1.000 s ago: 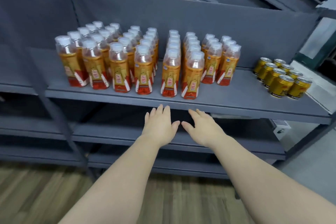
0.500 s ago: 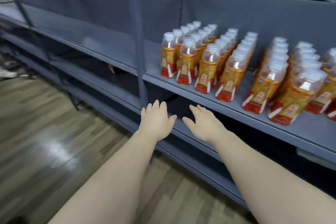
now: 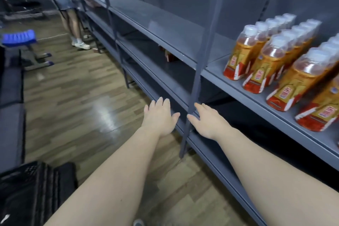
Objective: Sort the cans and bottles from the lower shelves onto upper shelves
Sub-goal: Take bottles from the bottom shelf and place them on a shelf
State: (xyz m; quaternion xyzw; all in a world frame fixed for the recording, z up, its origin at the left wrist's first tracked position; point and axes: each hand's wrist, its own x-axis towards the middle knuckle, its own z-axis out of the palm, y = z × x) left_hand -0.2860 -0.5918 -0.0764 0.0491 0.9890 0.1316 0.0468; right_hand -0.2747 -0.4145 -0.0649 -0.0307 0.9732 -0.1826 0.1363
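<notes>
Several orange tea bottles (image 3: pixel 286 64) with white caps and red-and-gold labels stand in rows on the grey upper shelf (image 3: pixel 238 86) at the right. My left hand (image 3: pixel 159 117) and my right hand (image 3: pixel 209 121) are stretched out side by side, palms down, fingers straight, holding nothing. They hover in front of the lower shelves, on either side of a grey upright post (image 3: pixel 194 86). A small red-brown item (image 3: pixel 169 57) sits half hidden on a lower shelf in the bay to the left.
The grey shelving runs away to the upper left. Another person (image 3: pixel 67 5) stands by it at the far end. A blue stool (image 3: pixel 20 38) is at the left and a black crate (image 3: pixel 33 189) at the bottom left, on the wooden floor.
The view has swung left along the shelving: the bottles slid to the right edge and the gold cans left the frame. Both hands stay flat and held out in front.
</notes>
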